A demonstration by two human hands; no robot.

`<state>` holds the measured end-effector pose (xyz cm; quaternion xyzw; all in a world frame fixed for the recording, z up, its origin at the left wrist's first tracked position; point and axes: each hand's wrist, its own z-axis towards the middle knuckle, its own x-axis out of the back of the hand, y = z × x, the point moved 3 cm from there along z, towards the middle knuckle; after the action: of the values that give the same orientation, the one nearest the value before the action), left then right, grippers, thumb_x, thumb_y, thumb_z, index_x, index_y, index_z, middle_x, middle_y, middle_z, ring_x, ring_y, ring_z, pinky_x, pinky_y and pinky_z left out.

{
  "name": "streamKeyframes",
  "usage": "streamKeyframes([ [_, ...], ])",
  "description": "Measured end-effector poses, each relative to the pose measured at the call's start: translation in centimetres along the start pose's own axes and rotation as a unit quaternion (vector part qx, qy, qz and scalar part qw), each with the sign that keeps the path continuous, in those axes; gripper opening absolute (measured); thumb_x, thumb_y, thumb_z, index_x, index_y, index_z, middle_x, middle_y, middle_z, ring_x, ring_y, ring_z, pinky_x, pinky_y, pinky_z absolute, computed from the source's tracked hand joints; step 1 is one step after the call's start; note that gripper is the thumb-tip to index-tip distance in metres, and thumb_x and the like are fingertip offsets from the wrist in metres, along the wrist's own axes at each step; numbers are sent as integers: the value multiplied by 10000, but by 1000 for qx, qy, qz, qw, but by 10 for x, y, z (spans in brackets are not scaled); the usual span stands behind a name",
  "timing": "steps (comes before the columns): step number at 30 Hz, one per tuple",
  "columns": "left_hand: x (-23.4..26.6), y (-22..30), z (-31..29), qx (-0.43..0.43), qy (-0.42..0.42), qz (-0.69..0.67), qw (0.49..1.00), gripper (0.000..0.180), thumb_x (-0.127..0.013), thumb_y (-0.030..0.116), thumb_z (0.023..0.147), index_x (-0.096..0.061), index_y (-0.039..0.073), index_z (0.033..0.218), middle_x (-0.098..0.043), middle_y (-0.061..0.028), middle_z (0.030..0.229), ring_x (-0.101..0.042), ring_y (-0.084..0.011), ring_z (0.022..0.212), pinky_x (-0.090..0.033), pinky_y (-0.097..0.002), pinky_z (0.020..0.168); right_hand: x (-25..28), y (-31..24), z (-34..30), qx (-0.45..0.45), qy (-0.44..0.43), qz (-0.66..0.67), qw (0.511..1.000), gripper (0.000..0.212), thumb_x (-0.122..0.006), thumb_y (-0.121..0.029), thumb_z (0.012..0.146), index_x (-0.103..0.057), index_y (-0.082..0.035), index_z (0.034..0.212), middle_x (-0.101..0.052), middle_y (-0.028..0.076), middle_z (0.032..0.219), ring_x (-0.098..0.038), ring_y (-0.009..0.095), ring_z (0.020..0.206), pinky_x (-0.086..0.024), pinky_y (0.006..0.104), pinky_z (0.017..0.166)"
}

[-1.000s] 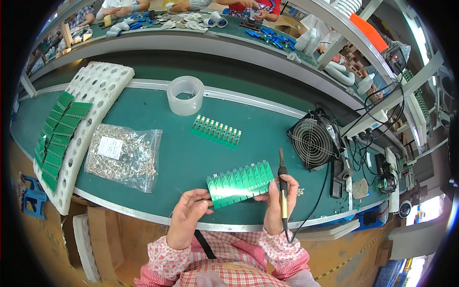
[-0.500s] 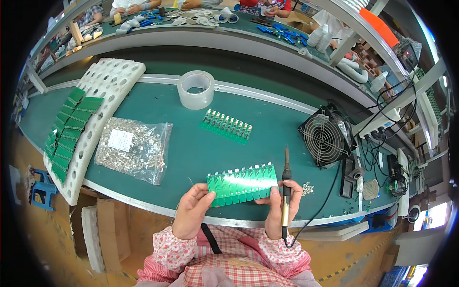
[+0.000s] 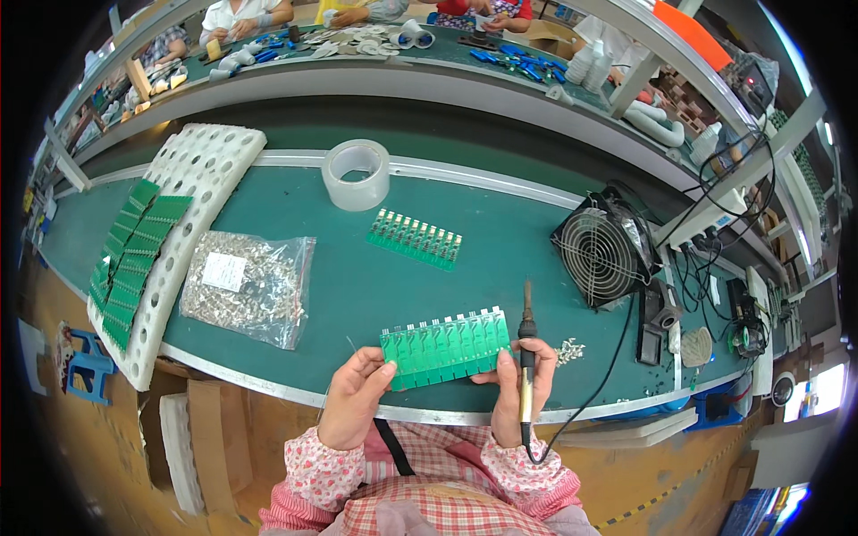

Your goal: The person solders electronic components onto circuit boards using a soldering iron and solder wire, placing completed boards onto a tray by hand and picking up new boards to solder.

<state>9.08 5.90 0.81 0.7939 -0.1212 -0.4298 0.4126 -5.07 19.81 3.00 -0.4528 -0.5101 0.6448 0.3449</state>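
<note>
A green circuit board panel [image 3: 445, 350] with a row of small metal parts along its far edge is held above the bench's near edge. My left hand [image 3: 356, 397] pinches its left end, and a thin wire sticks up by those fingers. At the right end, my right hand [image 3: 521, 389] grips the board between thumb and fingers. The same hand also carries a soldering iron [image 3: 527, 359], its tip pointing away from me and clear of the board. A second green board panel [image 3: 415, 239] lies farther back on the bench.
On the left, a white foam slab [image 3: 183, 234] bears several green boards [image 3: 134, 259]. Beside it lies a clear bag of small metal parts [image 3: 246, 286]. A tape roll [image 3: 356, 176] stands behind. At right are a black fan [image 3: 599, 255], loose metal pins [image 3: 569, 351] and the iron's cable.
The board's angle has shifted slightly, and the bright glare on its face has gone. Both hands keep their hold; the whole view has moved a little.
</note>
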Motion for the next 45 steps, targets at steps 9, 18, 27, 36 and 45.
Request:
streamKeyframes([
  [9, 0, 1, 3, -20, 0, 29, 999, 167, -572, 75, 921, -547, 36, 1081, -591, -12, 1005, -508, -58, 884, -395, -225, 776, 4, 4, 2, 25, 0, 2, 1000, 295, -588, -16, 879, -428, -12, 1127, -484, 90, 951, -604, 138, 663, -566, 254, 560],
  [18, 7, -2, -1, 20, -15, 60, 998, 67, -637, 83, 886, -600, 31, 907, -599, -9, 775, -576, -91, 649, -451, -223, 631, 13, -2, 3, 23, -7, -10, 1000, 279, -582, 6, 881, -435, -3, 1118, -499, 91, 941, -606, 137, 635, -545, 243, 556],
  [27, 41, 77, 24, -103, 86, -50, 990, 139, -648, 188, 887, -580, 69, 862, -570, 1, 761, -552, -115, 713, -430, -247, 633, 20, 6, -7, 23, -46, -40, 998, 282, -523, -31, 905, -419, -2, 1165, -484, 129, 1019, -621, 172, 700, -545, 270, 564],
  [36, 148, 186, 99, -253, 244, -217, 911, 130, -670, 174, 861, -580, 100, 919, -607, -5, 845, -614, -152, 838, -450, -271, 648, 33, 27, -11, 25, -61, -102, 993, 255, -505, -60, 919, -410, -4, 1149, -485, 120, 988, -587, 133, 663, -524, 247, 546],
  [45, 247, 293, 179, -354, 428, -239, 797, 174, -605, 160, 901, -601, 5, 980, -667, -95, 914, -639, -151, 664, -339, -229, 380, 22, 15, -21, 45, -18, -163, 985, 266, -539, -122, 936, -475, -15, 1170, -572, 110, 861, -584, 168, 685, -499, 269, 625],
])
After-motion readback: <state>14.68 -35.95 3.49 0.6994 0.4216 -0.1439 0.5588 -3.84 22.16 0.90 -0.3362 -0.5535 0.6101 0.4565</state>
